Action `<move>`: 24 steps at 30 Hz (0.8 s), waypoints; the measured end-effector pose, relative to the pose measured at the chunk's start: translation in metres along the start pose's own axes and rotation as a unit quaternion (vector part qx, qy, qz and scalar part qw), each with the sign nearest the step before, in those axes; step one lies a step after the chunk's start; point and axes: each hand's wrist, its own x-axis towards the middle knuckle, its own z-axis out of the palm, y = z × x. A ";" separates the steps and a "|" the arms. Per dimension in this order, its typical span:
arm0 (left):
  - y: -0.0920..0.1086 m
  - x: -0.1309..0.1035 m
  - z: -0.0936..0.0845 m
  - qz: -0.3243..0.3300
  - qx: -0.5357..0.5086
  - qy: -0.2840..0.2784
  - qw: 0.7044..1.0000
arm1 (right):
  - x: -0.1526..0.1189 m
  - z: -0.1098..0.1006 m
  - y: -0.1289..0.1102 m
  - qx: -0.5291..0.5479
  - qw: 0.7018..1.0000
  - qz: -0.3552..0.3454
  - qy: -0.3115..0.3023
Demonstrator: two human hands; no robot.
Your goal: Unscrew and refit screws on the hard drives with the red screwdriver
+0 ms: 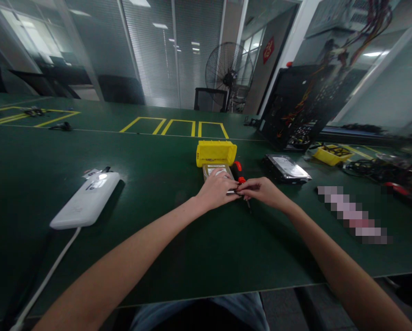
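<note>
Near the middle of the green table (150,184), my left hand (217,187) rests over a small hard drive (209,170), its fingers wrapped on the drive's near part. My right hand (261,191) meets it at the drive's right corner, thumb and fingertips pinched together; what they pinch is too small to make out. A red and black screwdriver (238,170) lies just behind the fingertips, its shaft pointing toward me. Directly behind the drive stands a yellow bin (216,151), its open side facing me.
A larger hard drive (286,168) lies to the right, before an open computer case (295,105). Farther right are a yellow tray (331,155), cables and red-handled pliers (407,195). At left lies a white power bank (88,200) with a cable.
</note>
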 end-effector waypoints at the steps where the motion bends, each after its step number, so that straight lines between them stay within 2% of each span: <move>1: 0.000 0.000 0.000 0.000 0.001 -0.001 1.000 | 0.000 0.000 0.000 0.004 1.000 0.000 -0.001; 9: -0.001 0.000 0.000 -0.003 0.005 -0.010 1.000 | -0.002 -0.004 -0.002 -0.024 0.999 -0.028 -0.005; 18: 0.000 0.000 -0.001 0.000 0.004 -0.011 1.000 | -0.006 -0.008 -0.008 -0.170 0.980 -0.099 0.005; 24: 0.000 0.000 -0.002 0.006 0.011 -0.008 1.000 | -0.006 -0.006 -0.009 -0.208 0.967 -0.150 0.004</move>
